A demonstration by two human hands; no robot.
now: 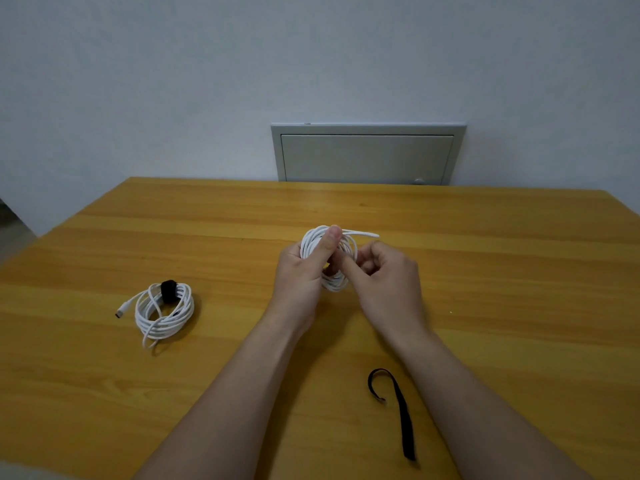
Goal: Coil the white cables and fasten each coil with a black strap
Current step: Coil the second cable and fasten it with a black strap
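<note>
We grip white coil (pixel 334 284) above wooden table (pixel 207 237): left hand (pixel 299 271) wrapped round it, right hand (pixel 391 275) curled, pinching loops. Loose strap (pixel 403 417) near us, strapped coil (pixel 162 327) left. Pale wall (pixel 173 81), grey hatch (pixel 367 157) behind.

Wooden table (pixel 485 237), yellow-orange, grain running left-right. Plain pale wall (pixel 173 81) behind. Grey framed access panel (pixel 367 157) in the wall, bottom hidden by table's far edge; small round knob (pixel 418 181) at its lower right. Sliver of grey floor (pixel 14 233) far left.
</note>
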